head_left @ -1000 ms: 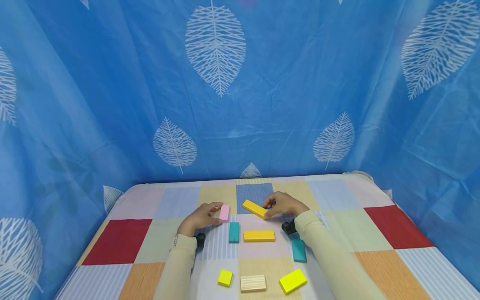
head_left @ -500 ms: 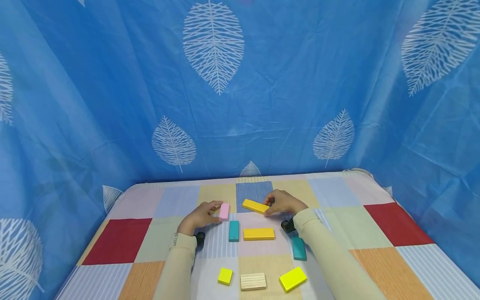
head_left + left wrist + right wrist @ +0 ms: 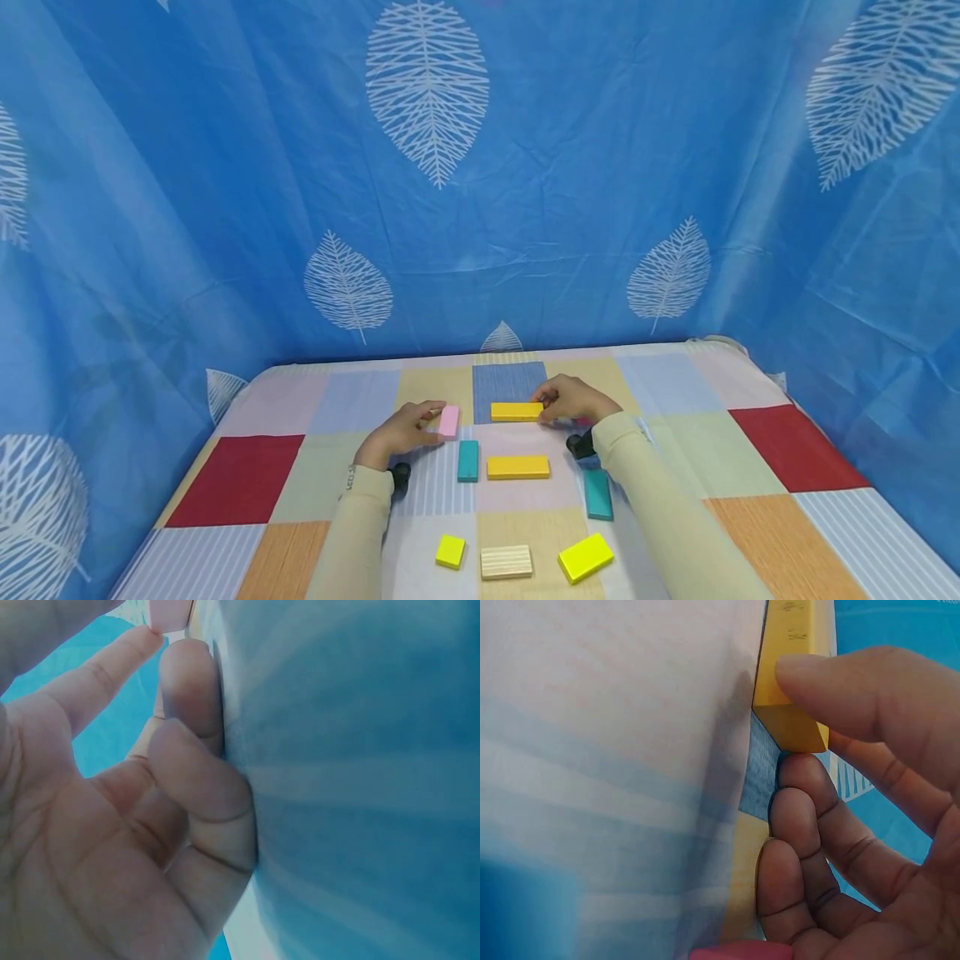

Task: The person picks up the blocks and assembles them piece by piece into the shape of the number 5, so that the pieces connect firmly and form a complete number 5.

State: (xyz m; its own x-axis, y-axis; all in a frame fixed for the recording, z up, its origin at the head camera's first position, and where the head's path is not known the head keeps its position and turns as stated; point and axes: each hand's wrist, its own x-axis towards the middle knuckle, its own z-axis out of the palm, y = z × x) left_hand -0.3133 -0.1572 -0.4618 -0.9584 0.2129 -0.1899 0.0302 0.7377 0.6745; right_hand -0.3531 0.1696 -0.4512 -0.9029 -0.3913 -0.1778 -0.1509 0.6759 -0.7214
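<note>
Blue curtain [image 3: 555, 167] above. Lower centre, my left hand [image 3: 403, 429] pinches a pink block [image 3: 448, 422], right hand [image 3: 572, 399] a yellow block [image 3: 516, 412]. Light pressure helps.

On the patchwork-covered desk [image 3: 236, 483], the pink rectangular block [image 3: 448, 422] was between the left hand [image 3: 401, 433]'s thumb and finger, left of the long orange-yellow block [image 3: 513, 412], whose right end was in the right hand [image 3: 572, 400]. Before these, left to right, lay a teal rectangular block [image 3: 468, 461], a second orange-yellow block [image 3: 518, 467] and another teal block [image 3: 597, 495]; nearest, a small yellow block [image 3: 450, 551], a striped wooden block [image 3: 506, 562] and a bright yellow block [image 3: 586, 557].
</note>
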